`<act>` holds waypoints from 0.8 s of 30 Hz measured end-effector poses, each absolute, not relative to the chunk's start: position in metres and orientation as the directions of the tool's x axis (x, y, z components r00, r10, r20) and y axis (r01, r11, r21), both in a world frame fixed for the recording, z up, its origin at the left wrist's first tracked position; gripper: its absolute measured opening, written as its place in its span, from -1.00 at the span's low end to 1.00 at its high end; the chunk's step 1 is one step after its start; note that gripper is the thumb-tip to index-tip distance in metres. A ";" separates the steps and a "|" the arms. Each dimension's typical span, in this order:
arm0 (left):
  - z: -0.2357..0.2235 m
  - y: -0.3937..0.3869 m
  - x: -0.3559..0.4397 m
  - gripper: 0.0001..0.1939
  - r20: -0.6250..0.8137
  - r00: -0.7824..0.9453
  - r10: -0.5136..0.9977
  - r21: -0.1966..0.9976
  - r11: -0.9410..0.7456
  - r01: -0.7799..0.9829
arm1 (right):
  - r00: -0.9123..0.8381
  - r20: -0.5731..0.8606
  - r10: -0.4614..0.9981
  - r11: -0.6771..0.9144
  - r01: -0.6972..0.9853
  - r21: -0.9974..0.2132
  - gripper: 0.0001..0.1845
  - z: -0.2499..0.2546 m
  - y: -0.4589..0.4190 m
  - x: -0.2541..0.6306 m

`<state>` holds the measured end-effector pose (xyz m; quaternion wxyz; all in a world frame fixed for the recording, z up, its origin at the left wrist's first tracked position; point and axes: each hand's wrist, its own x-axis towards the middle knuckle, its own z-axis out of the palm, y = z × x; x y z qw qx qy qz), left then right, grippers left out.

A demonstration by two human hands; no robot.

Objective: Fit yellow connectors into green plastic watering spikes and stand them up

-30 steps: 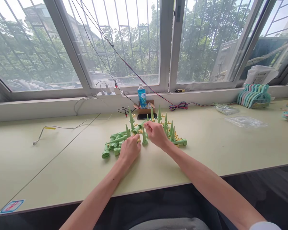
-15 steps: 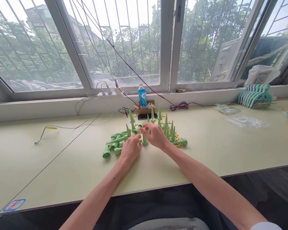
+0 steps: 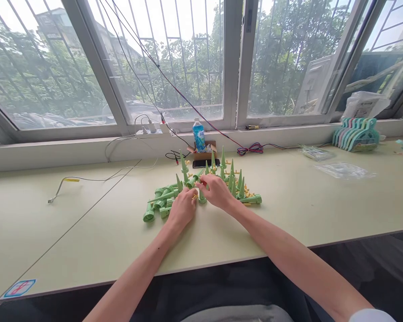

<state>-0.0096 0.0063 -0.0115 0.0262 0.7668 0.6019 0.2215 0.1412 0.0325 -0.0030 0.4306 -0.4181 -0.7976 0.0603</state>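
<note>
My left hand (image 3: 183, 207) rests on the table with its fingers closed beside a small yellow valve (image 3: 195, 197), which shows at its fingertips. Close by on the right, my right hand (image 3: 217, 191) bends over an upright green plastic spike (image 3: 202, 198), fingers pinched around its upper part. The spike's tip is hidden behind those fingers. Left of my hands lies a heap of green spikes (image 3: 164, 197) with round ribbed caps. More green spikes (image 3: 241, 188) stand point up on the right, among loose yellow valves (image 3: 250, 192).
Behind the spikes are a dark phone (image 3: 206, 164), a small cardboard box (image 3: 211, 154) and a blue-labelled bottle (image 3: 199, 135). Cables (image 3: 251, 148) run along the sill. Clear plastic bags (image 3: 344, 170) and pastel hanger-like pieces (image 3: 355, 135) lie on the right. A white cable (image 3: 87, 178) crosses the left.
My right hand has shifted slightly downward and to the left at the spike. My left hand has hardly moved. At the far right edge, another person's hand and the pieces there have moved.
</note>
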 end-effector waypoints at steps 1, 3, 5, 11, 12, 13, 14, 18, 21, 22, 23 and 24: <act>-0.012 0.007 -0.010 -0.80 0.308 0.179 0.934 0.307 -0.276 0.911 | -0.281 0.634 0.720 0.642 0.617 -0.455 -0.77 -0.003 0.033 0.141; -0.013 0.007 -0.010 -0.82 0.317 0.185 0.930 0.305 -0.285 0.909 | -0.284 0.632 0.721 0.643 0.616 -0.456 -0.76 -0.005 0.033 0.141; -0.014 0.008 -0.010 -0.83 0.331 0.188 0.925 0.303 -0.293 0.907 | -0.288 0.632 0.720 0.647 0.609 -0.459 -0.75 -0.006 0.033 0.141; -0.010 0.005 -0.008 -0.80 0.435 0.132 0.891 0.327 -0.293 0.898 | -0.318 0.631 0.708 0.673 0.575 -0.465 -0.73 -0.008 0.034 0.140; -0.009 0.005 -0.008 -0.80 0.466 0.117 0.877 0.337 -0.298 0.893 | -0.322 0.630 0.707 0.676 0.568 -0.468 -0.73 -0.008 0.034 0.139; -0.008 0.004 -0.009 -0.79 0.500 0.101 0.860 0.351 -0.307 0.885 | -0.325 0.629 0.706 0.679 0.561 -0.473 -0.73 -0.008 0.033 0.139; -0.007 0.004 -0.009 -0.79 0.532 0.086 0.842 0.367 -0.320 0.873 | -0.328 0.627 0.707 0.682 0.553 -0.479 -0.72 -0.008 0.033 0.139; -0.008 0.005 -0.009 -0.82 0.646 0.025 0.763 0.430 -0.390 0.814 | -0.331 0.612 0.718 0.677 0.536 -0.505 -0.69 -0.009 0.033 0.138; -0.009 0.006 -0.008 -0.85 0.711 0.002 0.703 0.452 -0.460 0.764 | -0.321 0.607 0.727 0.669 0.531 -0.521 -0.70 -0.010 0.034 0.138; -0.009 0.006 -0.008 -0.85 0.731 0.001 0.682 0.452 -0.485 0.748 | -0.316 0.606 0.730 0.666 0.526 -0.528 -0.71 -0.010 0.034 0.138; -0.009 0.006 -0.007 -0.86 0.751 0.000 0.661 0.449 -0.510 0.733 | -0.311 0.606 0.732 0.665 0.519 -0.537 -0.71 -0.010 0.034 0.138; -0.009 0.006 -0.007 -0.86 0.769 -0.001 0.639 0.443 -0.532 0.721 | -0.303 0.607 0.735 0.663 0.511 -0.548 -0.70 -0.009 0.033 0.138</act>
